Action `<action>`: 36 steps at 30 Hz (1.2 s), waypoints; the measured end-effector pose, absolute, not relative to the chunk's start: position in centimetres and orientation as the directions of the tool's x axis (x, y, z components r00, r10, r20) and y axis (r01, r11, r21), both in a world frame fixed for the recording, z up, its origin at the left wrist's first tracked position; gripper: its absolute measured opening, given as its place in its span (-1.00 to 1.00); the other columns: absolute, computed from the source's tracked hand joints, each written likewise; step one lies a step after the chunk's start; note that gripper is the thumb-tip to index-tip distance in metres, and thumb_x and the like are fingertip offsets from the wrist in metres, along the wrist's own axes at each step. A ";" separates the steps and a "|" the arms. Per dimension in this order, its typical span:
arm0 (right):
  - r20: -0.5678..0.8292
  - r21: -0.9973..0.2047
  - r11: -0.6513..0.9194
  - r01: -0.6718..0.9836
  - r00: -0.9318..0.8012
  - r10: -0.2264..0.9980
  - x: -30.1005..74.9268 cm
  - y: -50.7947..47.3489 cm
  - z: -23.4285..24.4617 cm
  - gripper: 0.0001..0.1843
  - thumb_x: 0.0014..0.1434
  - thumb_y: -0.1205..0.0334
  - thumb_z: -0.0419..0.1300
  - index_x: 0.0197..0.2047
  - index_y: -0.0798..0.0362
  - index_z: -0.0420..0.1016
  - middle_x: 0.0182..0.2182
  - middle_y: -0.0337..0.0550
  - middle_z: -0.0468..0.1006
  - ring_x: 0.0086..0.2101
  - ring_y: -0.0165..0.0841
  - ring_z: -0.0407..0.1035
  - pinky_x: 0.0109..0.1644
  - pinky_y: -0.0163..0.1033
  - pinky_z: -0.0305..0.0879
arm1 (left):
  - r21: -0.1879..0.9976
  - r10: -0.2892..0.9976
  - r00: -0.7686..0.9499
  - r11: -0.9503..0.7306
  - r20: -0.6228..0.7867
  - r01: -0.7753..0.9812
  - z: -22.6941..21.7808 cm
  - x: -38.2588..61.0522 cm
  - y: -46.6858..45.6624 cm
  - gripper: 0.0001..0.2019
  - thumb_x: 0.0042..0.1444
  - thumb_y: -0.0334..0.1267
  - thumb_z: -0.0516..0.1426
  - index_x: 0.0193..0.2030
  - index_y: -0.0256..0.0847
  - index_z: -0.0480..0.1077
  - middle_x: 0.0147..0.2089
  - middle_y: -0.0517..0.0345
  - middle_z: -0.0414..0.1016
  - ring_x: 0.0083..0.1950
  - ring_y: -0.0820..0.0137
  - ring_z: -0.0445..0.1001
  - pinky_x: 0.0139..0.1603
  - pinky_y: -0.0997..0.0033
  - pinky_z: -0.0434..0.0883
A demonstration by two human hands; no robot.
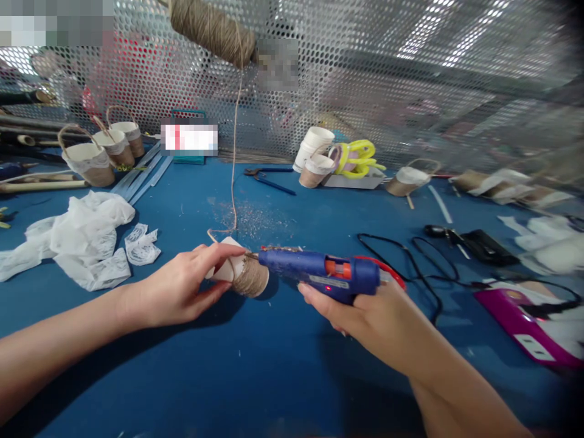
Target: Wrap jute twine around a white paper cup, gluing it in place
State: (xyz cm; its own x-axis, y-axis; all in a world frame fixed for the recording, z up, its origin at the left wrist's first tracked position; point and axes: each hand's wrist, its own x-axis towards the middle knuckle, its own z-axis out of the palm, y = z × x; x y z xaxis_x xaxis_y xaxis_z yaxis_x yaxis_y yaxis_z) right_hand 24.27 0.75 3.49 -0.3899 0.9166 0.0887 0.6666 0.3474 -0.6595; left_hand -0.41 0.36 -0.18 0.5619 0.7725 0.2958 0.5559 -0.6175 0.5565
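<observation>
1. Over the middle of the blue table (pixel 283 377), a paper cup (pixel 250 278) partly wrapped in twine lies tilted on its side, just in front of the person.
2. The left hand (pixel 176 286) pinches its white part, thumb and fingers parted only by the cup.
3. The right hand (pixel 362 310) has its fingers curled around the grip of a blue glue gun (pixel 296 266), its nozzle at the twine; whether they touch cannot be told.
4. Loose twine (pixel 235 146) runs from the cup up to a hanging spool (pixel 212 31).
5. White lace (pixel 91 234) lies beyond the left forearm.
</observation>
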 end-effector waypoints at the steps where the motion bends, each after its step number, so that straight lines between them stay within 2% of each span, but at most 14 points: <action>1: 0.096 -0.658 0.349 0.667 -0.385 0.918 24.2 0.8 3.4 -0.75 0.06 0.14 0.12 -0.61 -0.03 0.30 -0.86 -0.44 0.20 -0.81 -0.49 0.09 -0.72 -0.32 0.10 | 0.554 0.770 0.568 -0.620 0.291 0.556 -0.1 -0.4 0.3 -0.64 0.11 -0.40 -0.03 0.08 -0.24 0.10 -0.04 -0.04 0.44 -0.13 0.33 0.47 -0.18 0.40 0.40; 11: 0.060 -0.651 0.361 0.667 -0.429 0.901 24.7 0.6 3.6 -0.71 0.08 0.14 0.11 -0.64 -0.02 0.27 -0.84 -0.42 0.25 -0.80 -0.50 0.17 -0.73 -0.36 0.11 | 0.532 0.743 0.601 -0.650 0.296 0.542 -0.1 -0.5 0.5 -0.65 0.13 -0.42 -0.03 0.07 -0.26 0.06 -0.02 -0.07 0.42 -0.11 0.34 0.46 -0.18 0.42 0.41; 16: 0.021 -0.664 0.316 0.678 -0.406 0.914 24.5 1.1 3.8 -0.62 0.09 0.15 0.11 -0.69 -0.01 0.15 -0.85 -0.43 0.20 -0.80 -0.53 0.15 -0.68 -0.38 0.16 | 0.514 0.745 0.596 -0.653 0.300 0.556 0.0 -0.5 0.4 -0.65 0.11 -0.43 -0.02 0.06 -0.28 0.08 -0.06 -0.07 0.43 -0.12 0.33 0.46 -0.16 0.39 0.41; 23: 0.031 -0.677 0.336 0.655 -0.431 0.902 24.6 0.6 3.7 -0.72 0.07 0.14 0.11 -0.63 -0.01 0.28 -0.83 -0.41 0.25 -0.79 -0.51 0.17 -0.72 -0.36 0.11 | 0.534 0.740 0.608 -0.650 0.286 0.540 0.3 -0.5 0.4 -0.67 0.13 -0.43 -0.04 0.05 -0.26 0.07 -0.05 -0.06 0.43 -0.14 0.35 0.46 -0.20 0.43 0.41; 29: -0.060 -0.692 0.224 0.687 -0.364 0.930 24.4 1.2 3.7 -0.58 0.07 0.08 0.12 -0.72 0.00 0.14 -0.84 -0.39 0.21 -0.79 -0.52 0.14 -0.68 -0.38 0.15 | 0.486 0.730 0.602 -0.674 0.322 0.557 0.2 -0.4 0.5 -0.66 0.11 -0.44 -0.02 0.05 -0.30 0.09 -0.10 -0.06 0.45 -0.14 0.34 0.46 -0.22 0.44 0.41; 31: -0.078 -0.675 0.212 0.707 -0.354 0.932 24.4 1.4 3.7 -0.55 0.05 0.08 0.13 -0.76 0.00 0.12 -0.85 -0.38 0.20 -0.79 -0.52 0.14 -0.69 -0.37 0.13 | 0.475 0.726 0.607 -0.679 0.323 0.560 0.1 -0.5 0.6 -0.65 0.11 -0.44 -0.02 0.05 -0.29 0.09 -0.10 -0.05 0.45 -0.14 0.35 0.46 -0.23 0.45 0.41; 36: -0.037 -0.587 0.318 0.744 -0.417 0.908 24.9 1.5 3.3 -0.57 0.04 0.15 0.13 -0.78 0.00 0.13 -0.84 -0.36 0.24 -0.78 -0.51 0.16 -0.66 -0.34 0.12 | 0.468 0.726 0.610 -0.679 0.316 0.566 0.0 -0.5 0.5 -0.66 0.11 -0.44 -0.02 0.05 -0.30 0.08 -0.11 -0.04 0.45 -0.16 0.36 0.46 -0.26 0.47 0.41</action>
